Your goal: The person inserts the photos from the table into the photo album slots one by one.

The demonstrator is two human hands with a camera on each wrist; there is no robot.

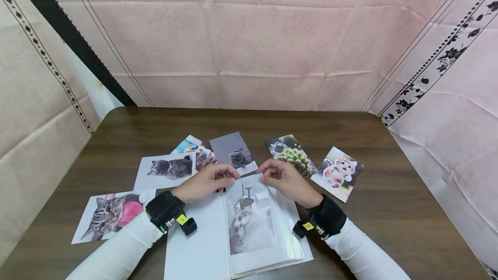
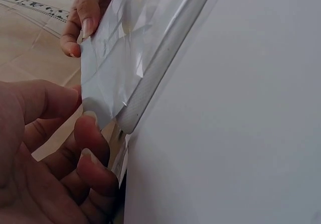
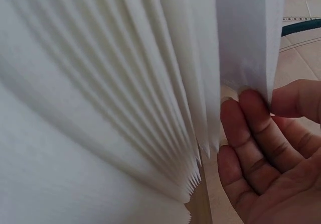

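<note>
An open photo album [image 1: 196, 241] lies at the front of the table, its right page a clear plastic sleeve [image 2: 145, 28]. A pale kitten photo [image 1: 253, 228] sits mostly inside that sleeve, its top edge sticking out. My left hand [image 1: 208, 181] pinches the photo's top left corner between thumb and fingers, seen close up in the left wrist view. At the top right corner my right hand [image 1: 288, 182] pinches the edge with thumb and fingertips. Fanned album pages [image 3: 150, 83] hang beside the right fingers in the right wrist view.
Left of the album lie a tabby photo [image 1: 110, 215], a grey cat photo [image 1: 169, 168] and a partly covered colourful photo [image 1: 200, 150]. Behind it is another grey cat photo [image 1: 233, 152]. A succulent photo [image 1: 293, 154] and a kitten photo [image 1: 337, 173] lie right on the brown table [image 1: 389, 211].
</note>
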